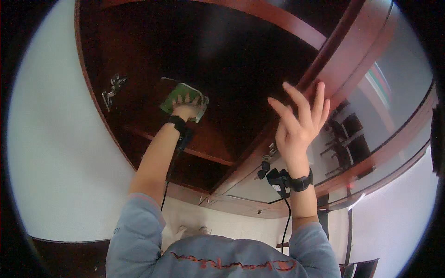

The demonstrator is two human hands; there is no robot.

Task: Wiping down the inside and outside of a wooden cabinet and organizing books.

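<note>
My left hand [187,106] reaches into a dark wooden cabinet [222,133]. Its fingers are spread over a green cloth [171,97] with a pale edge, which it presses against the wood of the interior. My right hand [300,123] is raised with its fingers apart and holds nothing. Behind its fingertips runs the reddish wooden frame [342,66] of a glass-panelled door; whether they touch it I cannot tell. Each wrist wears a black band, and a black device [278,182] with a cable hangs by the right one.
A metal hinge [113,90] sticks out on the cabinet's left side. Keys [264,168] hang from a lock below my right hand. The glass panel [375,114] at right mirrors chairs. A white wall [59,139] borders the left, and pale floor [229,222] shows below.
</note>
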